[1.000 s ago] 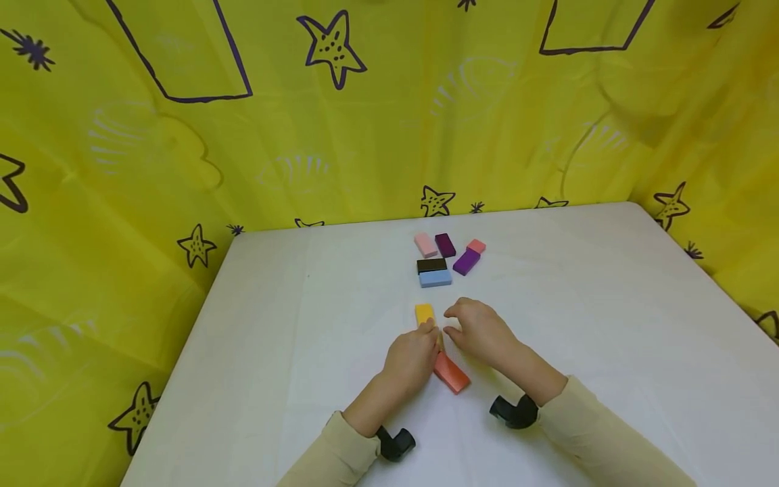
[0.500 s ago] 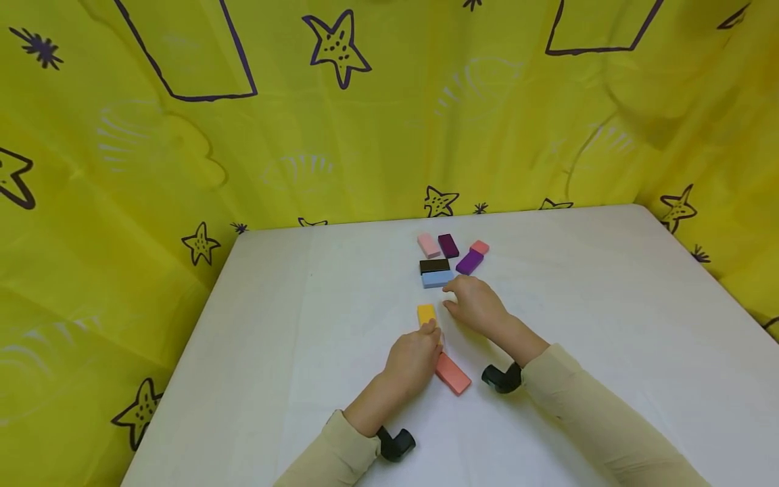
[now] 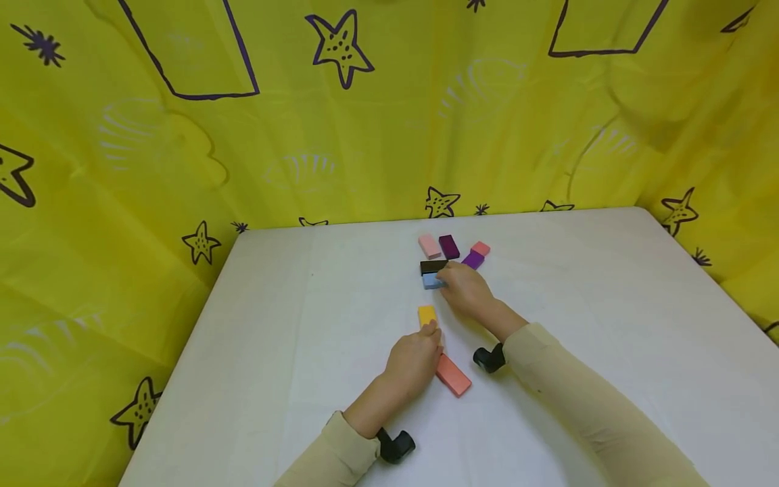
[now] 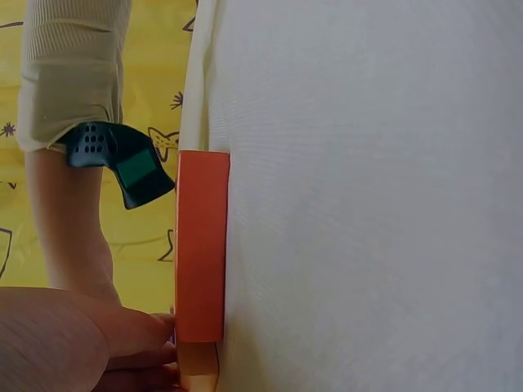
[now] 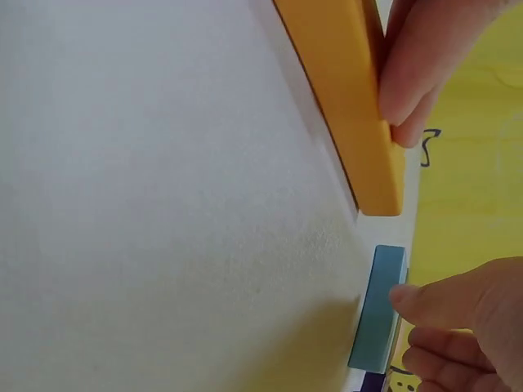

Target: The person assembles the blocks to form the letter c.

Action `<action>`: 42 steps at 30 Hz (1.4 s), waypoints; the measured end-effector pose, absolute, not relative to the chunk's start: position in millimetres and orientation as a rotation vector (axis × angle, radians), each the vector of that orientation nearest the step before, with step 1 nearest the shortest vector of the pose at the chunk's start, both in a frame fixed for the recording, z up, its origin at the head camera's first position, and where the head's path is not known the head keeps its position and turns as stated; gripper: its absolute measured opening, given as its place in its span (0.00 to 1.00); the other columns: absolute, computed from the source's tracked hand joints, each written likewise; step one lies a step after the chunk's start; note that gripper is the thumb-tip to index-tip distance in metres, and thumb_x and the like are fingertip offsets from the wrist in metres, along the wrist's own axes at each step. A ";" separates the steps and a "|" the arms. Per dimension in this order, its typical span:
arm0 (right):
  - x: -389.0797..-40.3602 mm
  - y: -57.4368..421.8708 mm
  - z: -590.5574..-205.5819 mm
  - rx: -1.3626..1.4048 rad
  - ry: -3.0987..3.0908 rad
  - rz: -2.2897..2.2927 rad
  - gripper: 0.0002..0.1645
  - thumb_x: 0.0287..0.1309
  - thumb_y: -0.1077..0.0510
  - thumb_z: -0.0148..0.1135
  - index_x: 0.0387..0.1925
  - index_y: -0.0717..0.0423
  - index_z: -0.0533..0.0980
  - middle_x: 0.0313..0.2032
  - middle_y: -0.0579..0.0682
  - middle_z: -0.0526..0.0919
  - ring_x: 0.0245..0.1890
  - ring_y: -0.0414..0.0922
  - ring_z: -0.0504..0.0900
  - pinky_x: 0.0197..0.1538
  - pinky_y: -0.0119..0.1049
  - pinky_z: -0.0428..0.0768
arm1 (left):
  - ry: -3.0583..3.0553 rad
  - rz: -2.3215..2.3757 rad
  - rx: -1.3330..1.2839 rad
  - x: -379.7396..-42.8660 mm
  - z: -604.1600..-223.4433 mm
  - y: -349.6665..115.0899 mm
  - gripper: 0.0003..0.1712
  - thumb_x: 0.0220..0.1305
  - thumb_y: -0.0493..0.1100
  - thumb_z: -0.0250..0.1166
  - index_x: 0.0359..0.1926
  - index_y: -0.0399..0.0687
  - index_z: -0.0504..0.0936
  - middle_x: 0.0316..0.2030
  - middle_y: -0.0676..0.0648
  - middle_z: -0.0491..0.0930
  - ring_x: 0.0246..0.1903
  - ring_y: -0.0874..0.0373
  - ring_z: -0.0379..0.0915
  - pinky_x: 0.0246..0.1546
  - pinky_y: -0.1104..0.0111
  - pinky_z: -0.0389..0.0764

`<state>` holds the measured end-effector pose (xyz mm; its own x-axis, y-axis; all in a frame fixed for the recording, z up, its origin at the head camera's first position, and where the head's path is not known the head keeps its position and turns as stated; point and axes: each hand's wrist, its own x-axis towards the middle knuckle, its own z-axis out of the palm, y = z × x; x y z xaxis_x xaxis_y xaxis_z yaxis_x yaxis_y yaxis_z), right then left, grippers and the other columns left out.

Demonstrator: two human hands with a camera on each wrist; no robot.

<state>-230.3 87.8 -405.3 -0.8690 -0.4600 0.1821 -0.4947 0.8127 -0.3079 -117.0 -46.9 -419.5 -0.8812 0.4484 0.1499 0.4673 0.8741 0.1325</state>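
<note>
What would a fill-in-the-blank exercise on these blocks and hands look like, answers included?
The light blue rectangular block is touched by the person's ____.
The yellow rectangular block is touched by the person's ____.
Of the pale pink rectangular block and the coral-red rectangular block, the nearer to the person is coloured ____.
The star-patterned backdrop behind the white table is coloured ____.

Missing words: right hand; left hand; coral-red; yellow.
</note>
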 end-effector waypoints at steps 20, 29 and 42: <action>-243.1 77.9 -409.7 0.965 -2.854 0.108 0.07 0.53 0.68 0.60 0.31 0.60 0.83 0.28 0.55 0.78 0.31 0.51 0.77 0.38 0.41 0.78 | -2.918 -0.277 -0.725 -118.1 -419.9 -48.7 0.18 0.61 0.43 0.61 0.50 0.39 0.80 0.53 0.44 0.76 0.42 0.54 0.78 0.37 0.67 0.79; -235.9 79.7 -412.9 0.986 -2.828 0.100 0.07 0.52 0.68 0.61 0.31 0.59 0.83 0.26 0.53 0.76 0.27 0.49 0.77 0.35 0.39 0.78 | -2.923 -0.264 -0.731 -117.4 -421.6 -48.5 0.18 0.62 0.43 0.61 0.50 0.39 0.80 0.53 0.44 0.75 0.44 0.55 0.77 0.37 0.68 0.79; -232.5 79.8 -415.3 0.981 -2.804 0.099 0.06 0.53 0.67 0.61 0.33 0.61 0.82 0.25 0.52 0.75 0.25 0.48 0.77 0.33 0.38 0.78 | -2.940 -0.229 -0.725 -117.2 -420.2 -48.1 0.19 0.62 0.44 0.60 0.51 0.39 0.79 0.53 0.44 0.75 0.47 0.56 0.76 0.39 0.68 0.78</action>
<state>-232.5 79.8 -415.3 -0.7696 -0.6125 0.1807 -0.6237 0.7816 -0.0071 -117.2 -48.1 -420.2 -0.8809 0.4529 0.1373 0.4687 0.8751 0.1206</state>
